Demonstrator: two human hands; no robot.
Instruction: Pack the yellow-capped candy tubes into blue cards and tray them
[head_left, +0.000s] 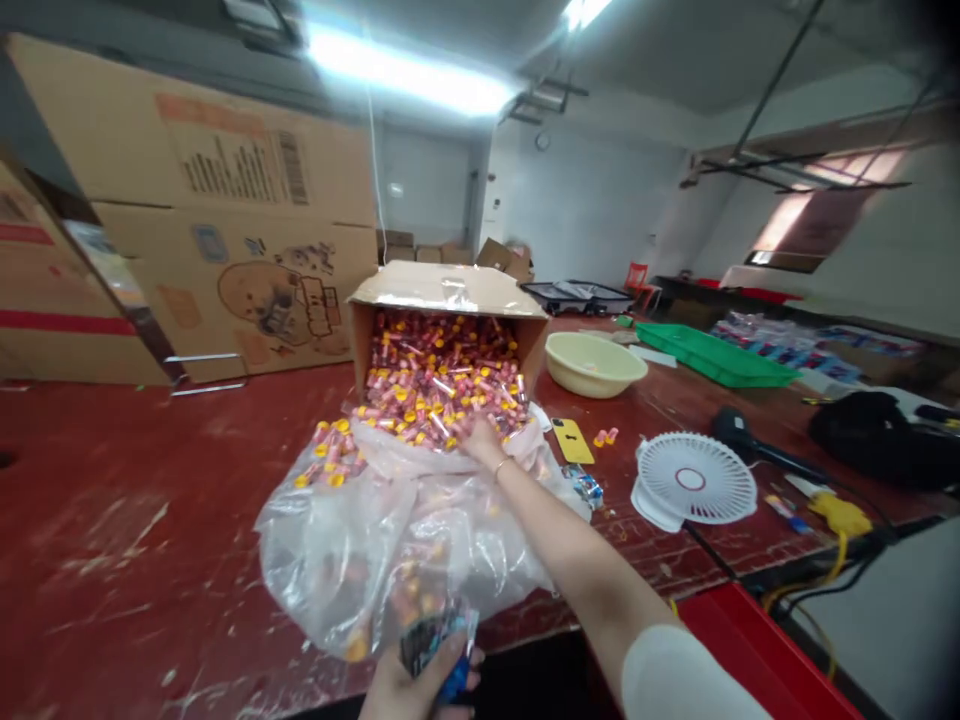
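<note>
I observed small pink, yellow-capped plastic tubes (412, 385) around the right hand (478, 438), its grip indeterminable; the left hand (411, 688), nearer me, gripped a shiny black-and-blue packet (425, 640).

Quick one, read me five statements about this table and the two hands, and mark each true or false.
1. The right hand is at the pile of yellow-capped pieces. True.
2. The left hand is empty. False: the left hand holds a dark and blue packet.
3. The yellow phone is inside the cream bowl. False: the yellow phone lies on the red table, outside the bowl.
4. In the picture, the white fan lies right of the phone. True.
5. All the pieces are inside the cardboard box. False: some lie on the clear plastic in front of it.
</note>
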